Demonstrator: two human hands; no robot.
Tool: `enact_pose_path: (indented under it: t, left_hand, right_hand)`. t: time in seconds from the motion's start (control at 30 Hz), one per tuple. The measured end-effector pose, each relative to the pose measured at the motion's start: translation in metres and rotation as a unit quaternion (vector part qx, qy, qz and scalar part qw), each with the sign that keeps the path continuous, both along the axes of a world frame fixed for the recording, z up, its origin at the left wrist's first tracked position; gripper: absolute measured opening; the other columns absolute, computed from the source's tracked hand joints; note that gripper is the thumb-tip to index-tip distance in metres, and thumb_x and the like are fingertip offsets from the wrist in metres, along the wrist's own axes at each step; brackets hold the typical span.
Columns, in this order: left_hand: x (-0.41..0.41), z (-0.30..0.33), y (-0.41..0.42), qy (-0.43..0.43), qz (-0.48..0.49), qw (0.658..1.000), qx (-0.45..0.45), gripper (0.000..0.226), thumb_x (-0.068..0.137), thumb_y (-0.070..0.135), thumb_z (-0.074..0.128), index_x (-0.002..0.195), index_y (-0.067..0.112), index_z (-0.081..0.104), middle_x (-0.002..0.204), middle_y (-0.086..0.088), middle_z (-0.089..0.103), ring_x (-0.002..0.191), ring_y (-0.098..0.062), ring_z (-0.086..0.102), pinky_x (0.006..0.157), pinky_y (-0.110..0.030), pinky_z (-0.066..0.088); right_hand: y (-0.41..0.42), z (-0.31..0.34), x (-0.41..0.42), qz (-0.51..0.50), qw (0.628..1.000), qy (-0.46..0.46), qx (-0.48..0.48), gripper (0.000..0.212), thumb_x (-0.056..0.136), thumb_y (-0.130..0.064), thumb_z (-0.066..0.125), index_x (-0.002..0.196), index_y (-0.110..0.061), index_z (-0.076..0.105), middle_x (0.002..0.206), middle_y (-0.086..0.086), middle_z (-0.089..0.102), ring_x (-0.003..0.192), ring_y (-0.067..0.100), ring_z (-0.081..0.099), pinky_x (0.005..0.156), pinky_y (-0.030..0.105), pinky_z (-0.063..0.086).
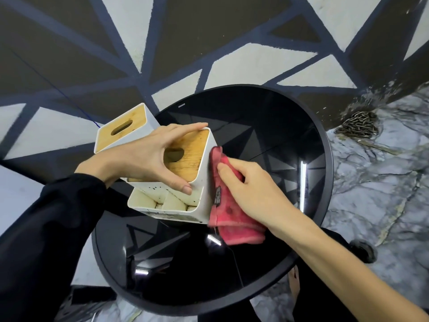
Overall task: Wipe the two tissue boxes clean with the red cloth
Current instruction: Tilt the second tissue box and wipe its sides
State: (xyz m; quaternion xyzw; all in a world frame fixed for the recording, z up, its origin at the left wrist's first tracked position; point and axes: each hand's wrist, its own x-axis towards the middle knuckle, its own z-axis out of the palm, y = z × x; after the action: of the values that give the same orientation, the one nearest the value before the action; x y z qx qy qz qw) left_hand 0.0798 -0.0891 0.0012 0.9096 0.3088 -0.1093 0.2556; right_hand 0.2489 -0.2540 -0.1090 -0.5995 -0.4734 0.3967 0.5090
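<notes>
1. The near tissue box [204, 182] is a white, round-cornered plastic shell with a grained wooden lid and an oval slot. Dark specks dot its front wall, and open compartments with curved dividers sit at its near end.
2. The left hand [148, 156] grips this box from above, fingers stretched over the far edge of the lid and thumb pressed on the front wall; it covers much of the lid and part of the slot.
3. The right hand [253, 187] holds the red cloth [234, 219], fingers curled over the bunched fabric and pressing it against the box's right side wall.
4. The cloth is soft, rumpled and faded pink-red, with a small dark label whose print is too blurred to read. Its lower end hangs past the box's near corner.
5. The second tissue box [120, 131], of the same white shell and wooden slotted lid, stands just behind and to the left of the first, partly hidden by it and the left hand.
6. Both boxes are over the left part of a round desk [267, 126] with a glossy black top that mirrors the wall's triangles.
7. Whether the gripped box rests on the desk or is tilted up cannot be told.
8. A metal chain [357, 126] lies heaped on the marbled floor.
</notes>
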Motion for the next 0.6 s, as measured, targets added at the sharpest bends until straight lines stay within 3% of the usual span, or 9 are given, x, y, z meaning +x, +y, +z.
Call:
enact_pose_path:
  t: [0.13, 0.23, 0.37, 0.43, 0.5, 0.6]
  left_hand:
    - [-0.001, -0.002, -0.003, 0.000, -0.001, 0.999, 0.033, 0.124, 0.052, 0.072, 0.087, 0.155, 0.069, 0.018, 0.149, 0.021, 0.039, 0.141, 0.002, 0.033, 0.111, -0.022, 0.035]
    - [-0.001, -0.003, -0.002, 0.012, 0.006, 0.999, 0.053, 0.124, 0.052, 0.077, 0.085, 0.155, 0.070, 0.016, 0.145, 0.020, 0.041, 0.140, -0.009, 0.036, 0.119, -0.040, 0.036]
    - [-0.002, -0.005, -0.002, 0.019, 0.005, 0.998, 0.065, 0.123, 0.052, 0.081, 0.083, 0.154, 0.071, 0.015, 0.141, 0.020, 0.041, 0.137, -0.016, 0.038, 0.119, -0.052, 0.036]
    - [-0.002, -0.005, -0.001, 0.020, 0.005, 0.998, 0.062, 0.125, 0.051, 0.085, 0.082, 0.154, 0.071, 0.013, 0.142, 0.021, 0.039, 0.137, -0.017, 0.038, 0.119, -0.053, 0.036]
    - [-0.002, -0.004, 0.000, 0.021, 0.003, 0.998, 0.058, 0.126, 0.049, 0.091, 0.079, 0.154, 0.071, 0.013, 0.144, 0.022, 0.038, 0.138, -0.017, 0.037, 0.119, -0.053, 0.037]
    - [-0.002, -0.002, -0.001, 0.024, 0.002, 0.998, 0.060, 0.125, 0.049, 0.087, 0.081, 0.153, 0.073, 0.013, 0.143, 0.023, 0.038, 0.138, -0.015, 0.036, 0.120, -0.050, 0.036]
  right_hand:
    - [0.025, 0.004, 0.006, -0.049, 0.999, 0.021, 0.002, 0.037, 0.109, -0.039, 0.047, 0.088, -0.015, 0.067, 0.071, 0.001, 0.064, 0.063, 0.007, 0.060, 0.059, 0.023, 0.048]
    - [0.022, 0.003, 0.000, -0.052, 0.998, 0.030, 0.008, 0.035, 0.109, -0.038, 0.046, 0.087, -0.021, 0.066, 0.070, -0.003, 0.064, 0.062, 0.005, 0.060, 0.057, 0.017, 0.047]
    - [-0.015, -0.002, -0.027, -0.042, 0.999, 0.016, 0.020, 0.030, 0.108, -0.042, 0.045, 0.100, -0.026, 0.068, 0.083, 0.000, 0.071, 0.076, 0.015, 0.069, 0.074, 0.036, 0.057]
    - [-0.032, -0.004, -0.038, -0.030, 0.999, 0.016, 0.014, 0.027, 0.108, -0.046, 0.044, 0.108, -0.033, 0.067, 0.095, -0.004, 0.067, 0.084, 0.008, 0.065, 0.079, 0.028, 0.055]
    - [-0.038, -0.003, -0.042, -0.026, 0.999, 0.015, 0.011, 0.026, 0.108, -0.047, 0.043, 0.104, -0.034, 0.066, 0.094, -0.005, 0.062, 0.082, 0.007, 0.061, 0.075, 0.021, 0.050]
    - [-0.026, 0.000, -0.035, -0.045, 0.998, -0.004, 0.033, 0.030, 0.108, -0.041, 0.046, 0.091, -0.024, 0.064, 0.081, -0.003, 0.063, 0.074, 0.010, 0.061, 0.069, 0.026, 0.050]
